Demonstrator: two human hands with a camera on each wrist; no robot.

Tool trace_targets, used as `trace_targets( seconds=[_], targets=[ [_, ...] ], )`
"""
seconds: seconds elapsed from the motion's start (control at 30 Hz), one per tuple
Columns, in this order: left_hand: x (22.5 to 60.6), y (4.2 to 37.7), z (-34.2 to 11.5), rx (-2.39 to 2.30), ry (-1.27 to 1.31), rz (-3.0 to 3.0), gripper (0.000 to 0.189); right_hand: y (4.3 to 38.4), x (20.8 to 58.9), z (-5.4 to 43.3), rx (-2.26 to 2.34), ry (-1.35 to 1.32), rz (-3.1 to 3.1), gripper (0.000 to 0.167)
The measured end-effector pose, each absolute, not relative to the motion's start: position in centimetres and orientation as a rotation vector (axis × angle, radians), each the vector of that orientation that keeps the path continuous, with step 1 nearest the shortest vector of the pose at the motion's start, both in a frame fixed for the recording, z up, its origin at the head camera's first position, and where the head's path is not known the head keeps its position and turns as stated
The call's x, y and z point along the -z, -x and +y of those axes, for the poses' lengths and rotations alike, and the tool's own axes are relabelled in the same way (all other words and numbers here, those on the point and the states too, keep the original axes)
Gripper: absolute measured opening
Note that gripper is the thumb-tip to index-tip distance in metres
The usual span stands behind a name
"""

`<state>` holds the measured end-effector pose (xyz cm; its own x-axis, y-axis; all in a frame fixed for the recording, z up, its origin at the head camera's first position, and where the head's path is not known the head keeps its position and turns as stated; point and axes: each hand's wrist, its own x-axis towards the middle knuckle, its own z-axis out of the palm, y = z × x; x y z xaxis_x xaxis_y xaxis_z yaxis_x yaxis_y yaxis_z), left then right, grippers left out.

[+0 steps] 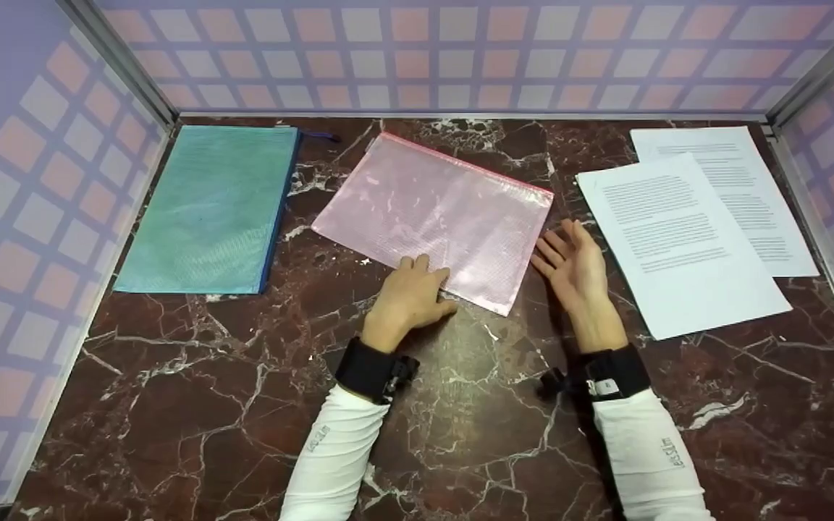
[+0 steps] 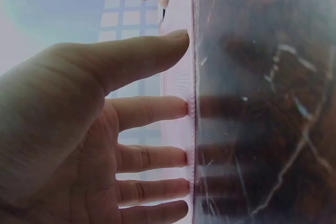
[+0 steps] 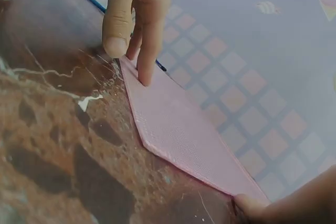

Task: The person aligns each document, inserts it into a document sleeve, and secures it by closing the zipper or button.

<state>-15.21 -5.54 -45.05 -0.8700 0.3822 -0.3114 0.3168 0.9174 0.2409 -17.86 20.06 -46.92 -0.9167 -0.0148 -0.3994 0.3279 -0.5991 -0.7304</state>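
A pink mesh zipper pouch [image 1: 439,210] lies flat and slanted on the dark marble table, its red zipper edge at the back. My left hand [image 1: 408,297] rests at its near edge, fingers extended; in the left wrist view the fingertips [image 2: 178,157] press along that edge. Beside the pouch's right edge is my right hand [image 1: 575,271], palm turned inward and fingers loosely extended. In the right wrist view, a right fingertip [image 3: 247,203] meets the pouch's edge. Neither hand grips anything.
A teal zipper pouch [image 1: 207,210] with a blue edge lies at the left. Two overlapping stacks of printed paper are at the right, the nearer one [image 1: 677,289] partly over the farther one [image 1: 779,217]. Checkered panels [image 1: 417,58] wall the table's back and sides.
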Motion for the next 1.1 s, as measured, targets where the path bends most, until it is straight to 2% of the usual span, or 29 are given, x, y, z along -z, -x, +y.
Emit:
trace_targets(
  seconds=[0.27, 0.47, 0.67, 0.9, 1.1],
  targets=[
    [44.6, 14.8, -5.4, -0.275, -0.551, 2.711, 0.059, 18.2, 47.4, 19.8, 2.424, -0.516, 1.292, 0.059],
    [44.2, 14.3, -4.3, -0.236, -0.591, 2.675, 0.056, 18.2, 48.1, 18.9, 2.279, -0.467, 1.543, 0.031],
    [44.1, 14.5, -4.1, -0.31, -0.59, 2.666, 0.054, 18.1, 48.7, 18.9, 2.031, -0.446, 1.952, 0.051],
    [44.9, 15.9, -6.5, -0.404, -0.47, 2.761, 0.055, 18.3, 48.6, 20.1, 1.91, -0.449, 2.036, 0.048],
    [45.2, 16.9, -9.2, -0.463, -0.325, 2.813, 0.058, 18.3, 48.2, 21.6, 1.764, -0.383, 2.092, 0.055]
  ],
)
